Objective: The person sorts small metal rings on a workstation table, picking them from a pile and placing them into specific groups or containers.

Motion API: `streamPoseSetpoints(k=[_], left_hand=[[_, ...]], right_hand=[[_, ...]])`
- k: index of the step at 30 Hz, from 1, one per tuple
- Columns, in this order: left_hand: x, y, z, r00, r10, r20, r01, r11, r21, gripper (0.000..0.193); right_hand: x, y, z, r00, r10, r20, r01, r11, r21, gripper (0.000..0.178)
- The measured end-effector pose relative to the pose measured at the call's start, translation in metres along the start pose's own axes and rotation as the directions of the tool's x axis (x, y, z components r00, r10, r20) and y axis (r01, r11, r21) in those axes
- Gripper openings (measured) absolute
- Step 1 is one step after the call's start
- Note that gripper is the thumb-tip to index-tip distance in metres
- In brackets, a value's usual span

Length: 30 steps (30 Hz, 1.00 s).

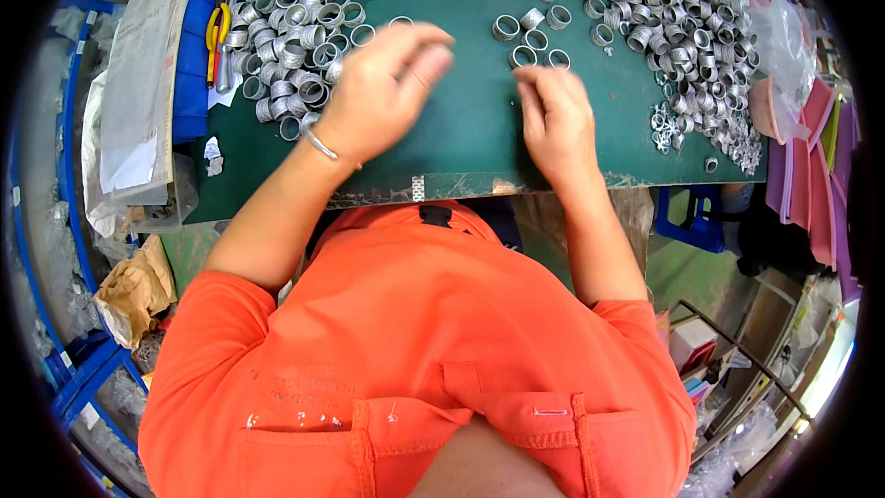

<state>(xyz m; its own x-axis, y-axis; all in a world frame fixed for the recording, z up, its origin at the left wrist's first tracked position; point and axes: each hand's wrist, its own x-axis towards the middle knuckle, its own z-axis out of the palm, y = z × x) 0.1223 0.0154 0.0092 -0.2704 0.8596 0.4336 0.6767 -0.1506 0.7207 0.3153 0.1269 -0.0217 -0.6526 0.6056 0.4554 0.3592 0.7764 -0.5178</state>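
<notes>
My left hand [392, 83], with a metal bangle [320, 143] at its wrist, hovers beside a heap of grey metal rings [300, 32]. Its fingers reach to the right, the thumb a little apart and the tips blurred; nothing shows between them. A single ring [400, 21] lies just beyond it. My right hand [560, 120] is bent, thumb and fingers drawn in, right below a small group of rings. Whatever its fingertips hold is hidden. A ring [523, 56] lies at those fingertips, another ring [559, 58] just beyond the knuckles.
A bigger heap of rings [678, 18] covers the right of the green table [461, 138], with small metal bits [662, 124] at its near end. Yellow-handled scissors [218, 29] stand by a blue bin [194, 65] on the left. Pink and purple sheets [816, 166] hang at the right.
</notes>
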Motion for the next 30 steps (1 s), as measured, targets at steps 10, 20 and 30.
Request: streamPoseSetpoints(k=[10, 20, 30], left_hand=[[0.006, -0.047, -0.039, 0.995, 0.089, 0.044, -0.097, 0.782, 0.615, 0.010], [0.002, 0.008, 0.012, 0.970, 0.204, 0.135, -0.200, 0.979, -0.039, 0.040], [0.005, -0.001, 0.001, 0.956, 0.279, 0.089, -0.286, 0.955, 0.079, 0.027]], right_hand=[[0.000, 0.012, 0.000, 0.888, 0.384, 0.253, -0.450, 0.616, 0.646, 0.009], [-0.014, -0.007, -0.011, 0.761, 0.207, 0.615, -0.543, -0.316, 0.778, 0.028], [-0.004, 0.003, -0.004, 0.995, 0.096, -0.004, -0.096, 0.991, 0.089, 0.013]])
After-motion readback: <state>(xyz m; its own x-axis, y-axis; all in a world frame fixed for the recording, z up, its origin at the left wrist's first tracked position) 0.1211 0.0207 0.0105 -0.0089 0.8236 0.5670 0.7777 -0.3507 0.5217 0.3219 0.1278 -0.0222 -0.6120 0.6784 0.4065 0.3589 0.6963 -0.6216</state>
